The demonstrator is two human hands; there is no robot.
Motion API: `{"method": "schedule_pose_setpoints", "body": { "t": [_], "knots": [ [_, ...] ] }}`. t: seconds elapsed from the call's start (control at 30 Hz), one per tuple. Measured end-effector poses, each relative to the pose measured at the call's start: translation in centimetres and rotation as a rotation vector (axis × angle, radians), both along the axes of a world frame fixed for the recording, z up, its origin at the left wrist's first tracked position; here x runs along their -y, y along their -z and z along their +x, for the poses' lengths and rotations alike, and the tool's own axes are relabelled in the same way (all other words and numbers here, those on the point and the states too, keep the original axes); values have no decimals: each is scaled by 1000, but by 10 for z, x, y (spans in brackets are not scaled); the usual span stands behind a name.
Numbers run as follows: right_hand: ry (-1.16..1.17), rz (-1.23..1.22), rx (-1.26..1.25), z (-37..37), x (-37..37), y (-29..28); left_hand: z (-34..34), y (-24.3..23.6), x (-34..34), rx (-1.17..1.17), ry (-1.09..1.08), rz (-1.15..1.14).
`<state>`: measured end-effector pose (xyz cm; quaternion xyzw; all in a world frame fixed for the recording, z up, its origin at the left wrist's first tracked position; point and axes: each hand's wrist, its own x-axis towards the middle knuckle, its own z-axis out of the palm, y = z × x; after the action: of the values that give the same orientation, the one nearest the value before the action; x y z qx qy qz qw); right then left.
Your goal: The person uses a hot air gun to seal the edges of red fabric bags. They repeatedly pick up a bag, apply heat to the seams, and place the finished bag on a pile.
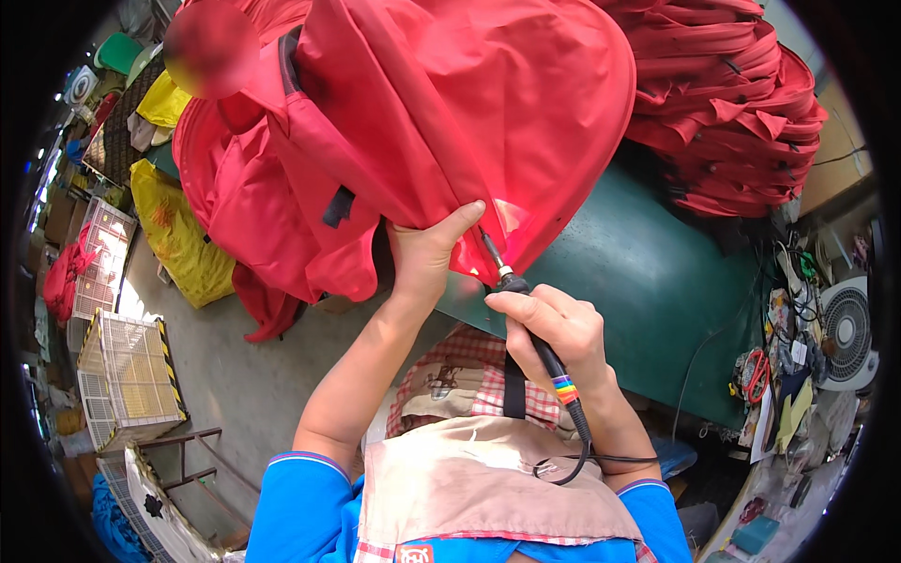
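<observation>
My right hand (558,335) is closed round the black handle of a soldering iron (542,352), which has rainbow-striped tape near its cord. Its thin metal tip points up and away from me, against the lower edge of a red sewn fabric piece (535,103) that looks like a bag. My left hand (427,253) grips that red fabric just left of the tip, thumb stretched along a seam. A short black tab (338,206) hangs from the cloth farther left. The fabric lies in large folds over the table, and the fingers of my left hand are partly hidden behind it.
The red fabric rests on a dark green table (648,291). A tall stack of similar red pieces (723,103) stands far right. At the right edge are a grey fan (847,324) and red-handled scissors (756,375). Yellow bags (178,230) and wire crates (131,375) stand left.
</observation>
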<state>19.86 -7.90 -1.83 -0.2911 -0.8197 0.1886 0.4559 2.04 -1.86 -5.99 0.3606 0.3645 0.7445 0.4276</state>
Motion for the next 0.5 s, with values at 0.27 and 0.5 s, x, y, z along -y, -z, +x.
{"method": "schedule_pose_setpoints", "body": {
  "t": [0.27,0.5],
  "knots": [
    [28,-20,144,-9,-15,-15,10,-8,11,-37,-10,-54],
    [-313,-838,347,39,-41,-119,-2,0,17,-73,45,-112]
  ]
}}
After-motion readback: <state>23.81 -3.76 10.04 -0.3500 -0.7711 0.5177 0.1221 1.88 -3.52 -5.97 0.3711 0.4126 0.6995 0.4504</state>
